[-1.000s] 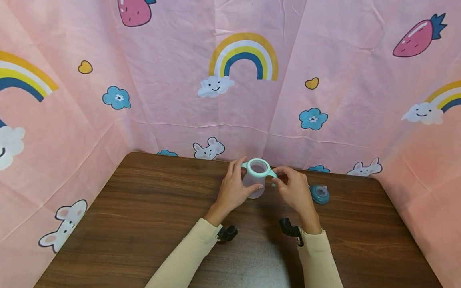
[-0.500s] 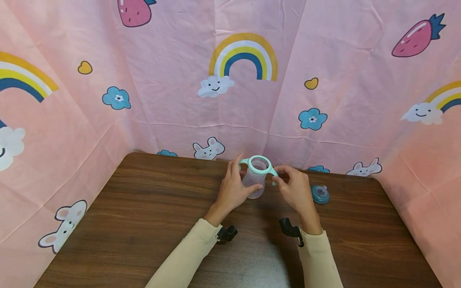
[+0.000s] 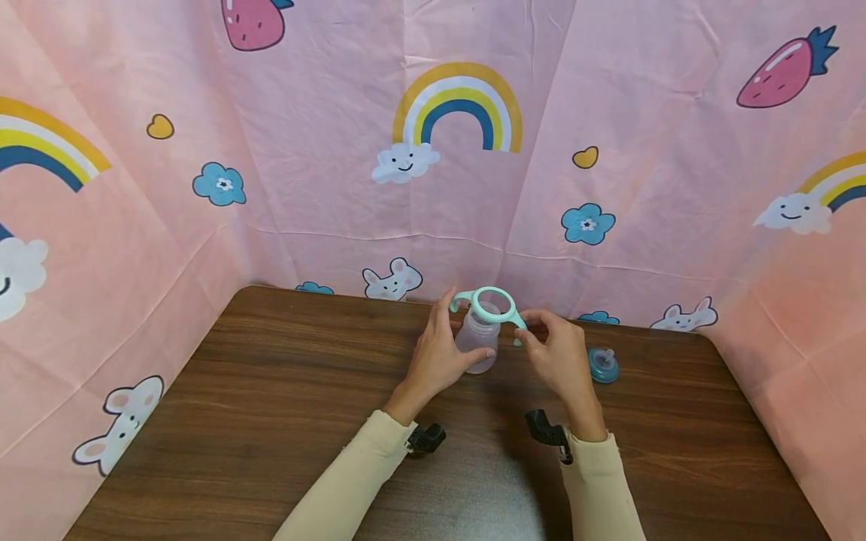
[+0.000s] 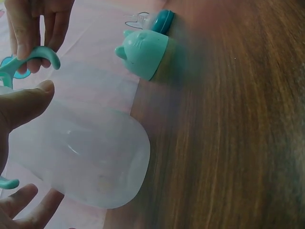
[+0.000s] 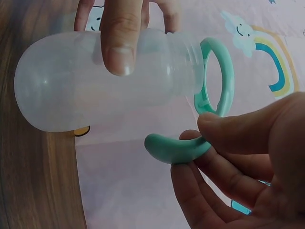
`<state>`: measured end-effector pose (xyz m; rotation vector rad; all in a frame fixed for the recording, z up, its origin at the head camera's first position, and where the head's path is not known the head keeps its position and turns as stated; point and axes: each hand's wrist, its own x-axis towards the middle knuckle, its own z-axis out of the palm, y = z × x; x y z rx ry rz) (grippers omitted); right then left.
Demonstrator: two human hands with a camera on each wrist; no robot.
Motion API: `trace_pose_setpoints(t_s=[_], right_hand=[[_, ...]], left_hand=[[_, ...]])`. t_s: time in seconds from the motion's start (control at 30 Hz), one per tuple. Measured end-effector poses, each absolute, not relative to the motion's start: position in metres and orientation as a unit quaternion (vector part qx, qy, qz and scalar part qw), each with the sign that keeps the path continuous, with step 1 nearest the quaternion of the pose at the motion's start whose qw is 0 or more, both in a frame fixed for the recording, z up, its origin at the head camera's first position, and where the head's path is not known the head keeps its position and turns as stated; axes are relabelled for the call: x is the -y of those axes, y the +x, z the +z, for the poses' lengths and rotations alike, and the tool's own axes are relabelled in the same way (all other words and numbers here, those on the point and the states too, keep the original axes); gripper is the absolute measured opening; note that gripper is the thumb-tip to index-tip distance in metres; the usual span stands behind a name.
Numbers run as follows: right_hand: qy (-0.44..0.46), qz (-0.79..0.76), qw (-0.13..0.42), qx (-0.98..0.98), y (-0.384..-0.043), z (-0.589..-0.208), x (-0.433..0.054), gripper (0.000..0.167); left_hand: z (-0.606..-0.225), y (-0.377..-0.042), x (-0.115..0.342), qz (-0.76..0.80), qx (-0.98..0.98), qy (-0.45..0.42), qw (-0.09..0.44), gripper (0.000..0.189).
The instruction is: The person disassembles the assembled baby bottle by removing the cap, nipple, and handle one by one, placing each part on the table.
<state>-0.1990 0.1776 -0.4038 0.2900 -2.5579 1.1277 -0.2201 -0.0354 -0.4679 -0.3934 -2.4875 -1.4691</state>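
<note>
My left hand (image 3: 436,349) grips a translucent baby bottle (image 3: 476,349) round its body, with the thumb on the near side. The bottle stands upright and uncapped on the table, its threaded neck (image 5: 187,64) bare in the right wrist view. My right hand (image 3: 556,349) pinches one arm of a mint-green bottle handle (image 5: 176,149) between thumb and fingers. Its ring (image 5: 228,71) sits tilted just beyond the bottle's mouth; whether they touch I cannot tell. The handle's other arm (image 3: 461,297) reaches toward my left fingertips.
A teal nipple collar (image 3: 604,366) lies right of my right hand. Beside it in the left wrist view stands a mint cat-eared cap (image 4: 144,53), hidden in the head view. Pink patterned cloth (image 3: 325,188) walls the dark wooden table (image 3: 271,406) at the back and sides.
The handle ring has risen off the bottle's neck and shifted right, tilting, with my right hand moving slightly along. My left hand and the bottle stay put.
</note>
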Motion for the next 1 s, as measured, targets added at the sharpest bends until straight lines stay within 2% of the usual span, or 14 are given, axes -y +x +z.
trace_pose_setpoints(t_s=[0.4, 1.0], right_hand=[[0.063, 0.394, 0.162, 0.903, -0.198, -0.399, -0.186, 0.021], [0.022, 0.383, 0.149, 0.911, -0.199, -0.400, -0.204, 0.024]], left_hand=[[-0.468, -0.221, 0.034, -0.504, 0.847, -0.128, 0.107, 0.123], [-0.468, -0.222, 0.032, -0.478, 0.862, -0.127, 0.108, 0.106]])
